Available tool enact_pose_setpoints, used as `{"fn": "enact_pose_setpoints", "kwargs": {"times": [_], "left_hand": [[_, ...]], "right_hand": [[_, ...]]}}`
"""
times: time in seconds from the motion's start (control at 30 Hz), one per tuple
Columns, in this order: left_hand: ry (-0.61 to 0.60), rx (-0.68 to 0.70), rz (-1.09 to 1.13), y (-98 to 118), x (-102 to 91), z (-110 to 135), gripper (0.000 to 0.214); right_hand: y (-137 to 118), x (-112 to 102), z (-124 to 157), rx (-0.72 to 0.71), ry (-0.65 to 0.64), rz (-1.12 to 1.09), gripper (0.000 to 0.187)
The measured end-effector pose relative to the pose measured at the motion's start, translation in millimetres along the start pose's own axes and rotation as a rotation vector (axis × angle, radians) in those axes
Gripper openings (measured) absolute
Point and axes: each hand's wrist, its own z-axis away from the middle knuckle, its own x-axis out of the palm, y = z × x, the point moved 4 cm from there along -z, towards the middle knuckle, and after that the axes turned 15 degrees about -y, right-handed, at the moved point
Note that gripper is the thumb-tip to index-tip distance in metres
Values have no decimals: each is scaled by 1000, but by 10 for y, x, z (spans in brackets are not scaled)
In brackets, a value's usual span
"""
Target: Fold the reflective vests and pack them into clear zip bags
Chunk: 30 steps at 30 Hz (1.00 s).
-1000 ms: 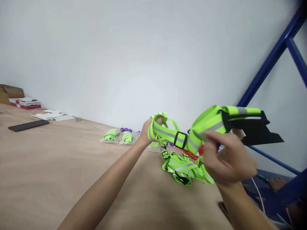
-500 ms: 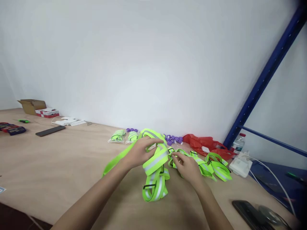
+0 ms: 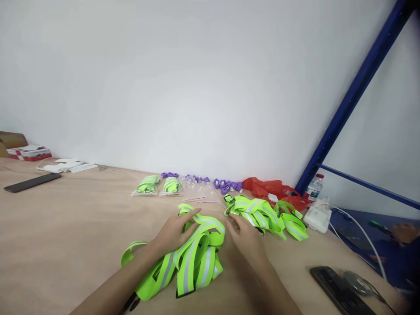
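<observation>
A neon-yellow reflective strap (image 3: 205, 258) with grey stripes and black buckles lies loosely heaped on the table in front of me. My left hand (image 3: 175, 234) rests over its upper left part, thumb and fingers apart, with a loop of the strap showing between them. Just right of the heap is my right hand (image 3: 247, 238), its fingers slightly curled and apart, with nothing visible in them. Its fingertips are close to the near-left end of a second pile of reflective straps (image 3: 259, 212); whether they touch it I cannot tell.
Along the wall are two bagged straps (image 3: 147, 184), clear plastic bags (image 3: 200, 190), purple pieces (image 3: 226, 186) and a red plastic bag (image 3: 275, 192). A white adapter (image 3: 318, 216), a bottle (image 3: 314, 188) and a phone (image 3: 339, 288) lie rightward. Another person's hand (image 3: 406, 233) shows far right.
The strap that my left hand held raised has come down onto the table in a heap. My left hand has lowered and loosened. The view has turned slightly right.
</observation>
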Motion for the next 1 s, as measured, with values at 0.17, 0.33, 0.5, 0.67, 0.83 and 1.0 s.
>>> {"fn": "enact_pose_setpoints", "kwargs": {"times": [0.17,0.33,0.5,0.67,0.83,1.0], "left_hand": [[164,212,-265,126,-120,122,37],[233,-90,-185,-89,-416,146,40],[156,-328,41,-460,-438,154,38],[-60,-184,264,-558,-172,132,30],[-198,-149,282,-438,-32,128,45],[-344,-153,221,-257,66,95,36]], "right_hand": [[-333,321,127,-115,-304,-426,54],[-472,424,213,-204,-480,-532,61],[-280,455,97,-132,-337,-484,27],[8,465,-13,-36,-153,-728,33],[242,531,-53,157,-64,-1135,43],[251,597,-53,210,-199,-1368,55]]}}
